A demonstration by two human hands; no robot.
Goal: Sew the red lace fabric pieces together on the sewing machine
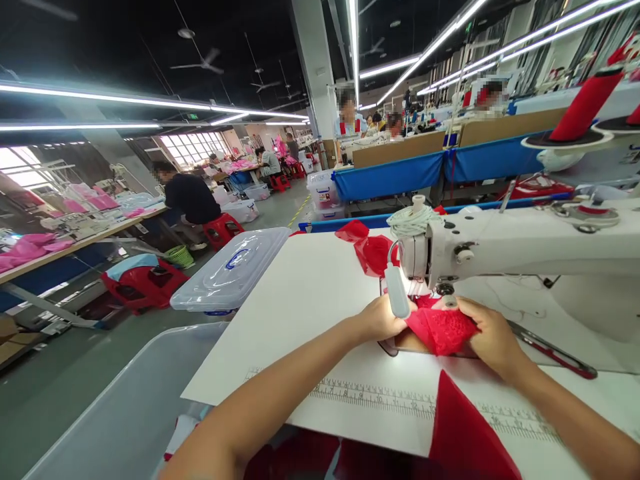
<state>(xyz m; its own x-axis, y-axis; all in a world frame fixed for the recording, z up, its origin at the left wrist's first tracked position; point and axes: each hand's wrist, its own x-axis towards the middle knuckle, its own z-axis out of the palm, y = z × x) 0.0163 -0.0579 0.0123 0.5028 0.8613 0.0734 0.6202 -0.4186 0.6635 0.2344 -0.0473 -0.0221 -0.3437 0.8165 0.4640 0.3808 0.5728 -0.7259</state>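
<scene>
- My left hand (pixel 383 319): at the red fabric's (pixel 445 330) left edge; lamp (pixel 397 291) covers fingertips, can't tell if pinched.
- Red fabric: bunched under the sewing machine (pixel 520 243) head; uneven pull might pucker it.
- My right hand (pixel 495 337): clamped on its right edge; straying inward risks a pricked finger.
- Slim tool (pixel 555 350): beside my wrist, knockable.

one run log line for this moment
left hand: at red fabric, left side; right hand: holding its right side; sewing machine: head above fabric
</scene>
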